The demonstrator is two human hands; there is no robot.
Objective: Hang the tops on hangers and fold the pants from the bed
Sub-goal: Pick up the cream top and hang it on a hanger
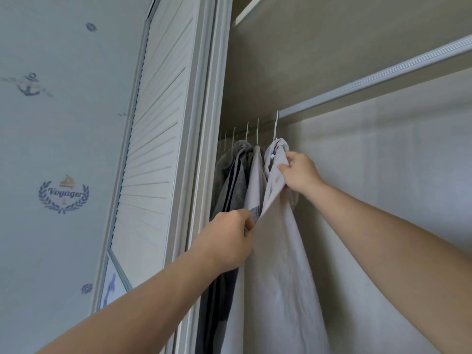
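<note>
Inside the open wardrobe, near the left end of the rail (370,81), we are working on the hanging half of the task. A pale top (278,277) is hanging from a white hanger (276,126) whose hook seems to be sitting on the rail. It is the rightmost piece in the row, just beside a beige garment (256,180) and a grey striped garment (229,180).

- The right grip (298,175) is pinching the pale top up by the collar, just under the hook.
- The left grip (227,238) is holding the top's front edge lower down, fingers curled round the cloth, close against the neighbouring garments.
- The cloth between the two grips is running in a straight, taut line.

We are judging this as the settling step: the top is already on the rail, and we are squaring it on the hanger and keeping it clear of the beige piece. The louvred door (158,149) is standing to the left.

The next move is probably calling for an even tug so both shoulders seat, then a gentle release so the hanger is not swinging or shedding the top. The bed and the pants are not in view, so we are not guessing how much remains.
</note>
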